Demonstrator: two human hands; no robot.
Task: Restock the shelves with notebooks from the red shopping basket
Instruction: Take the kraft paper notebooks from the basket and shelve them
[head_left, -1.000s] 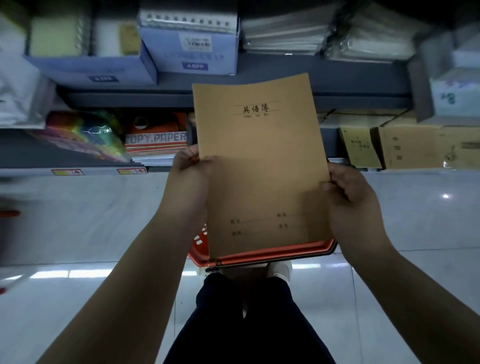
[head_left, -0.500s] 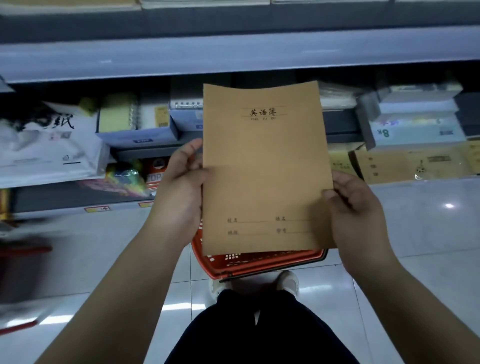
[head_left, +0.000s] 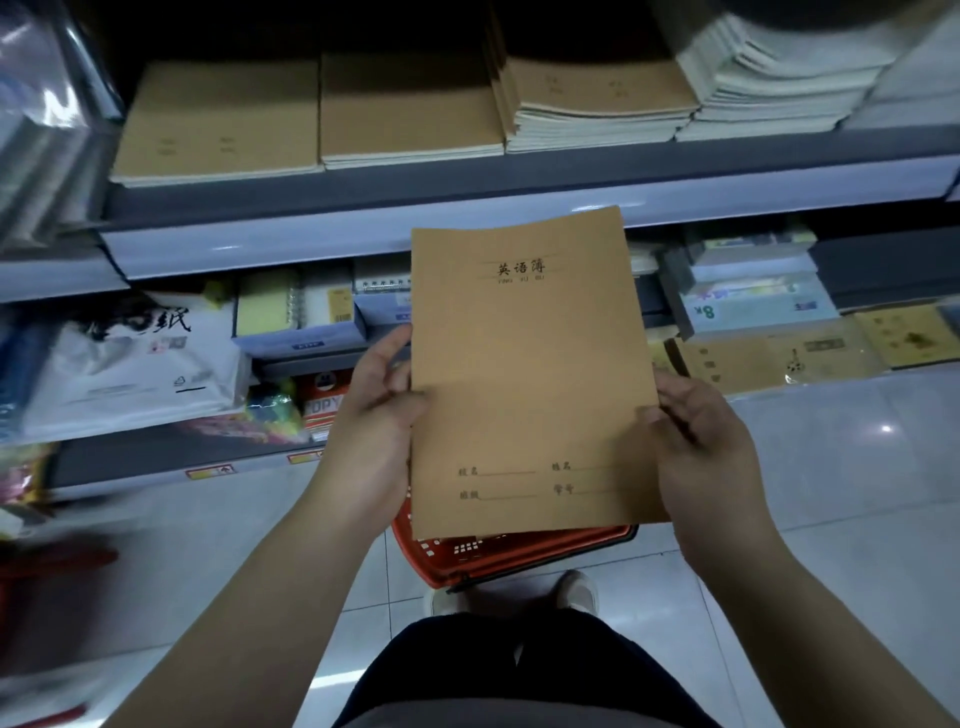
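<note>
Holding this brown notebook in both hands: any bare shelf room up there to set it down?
No bare patch shows: the upper shelf is crowded edge to edge. The likeliest room is on top of the low brown notebook stacks, under the dark gap; the white stack at right is tall.

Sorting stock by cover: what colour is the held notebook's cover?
Plain kraft brown with dark printed characters; the notebook shows best in the head view.
</note>
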